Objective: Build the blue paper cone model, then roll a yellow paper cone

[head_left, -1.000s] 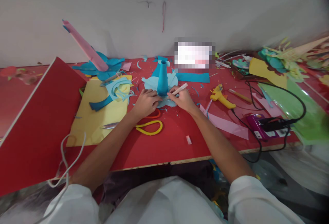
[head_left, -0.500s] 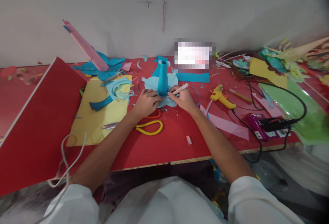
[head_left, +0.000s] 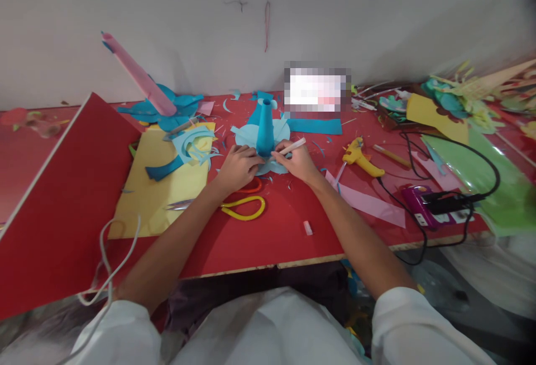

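Red tabletop carried everything. Yellow paper sheet lay at left, blades of the scissors over it. Light-blue lobed paper base lay mid-table; blue paper tube stood upright on it. Left hand: fingers bent at tube's foot; could not tell whether pinching. Right hand: pinched pale pen just beside tube's foot. Small pale cap-like piece lay near the front edge.

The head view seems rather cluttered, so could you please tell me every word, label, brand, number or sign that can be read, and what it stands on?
None can be read.
Purple box: any markings are too small and blurred.
Bright panel: pixelated, so nothing is legible.
Pale pen in the right hand: no legible lettering.
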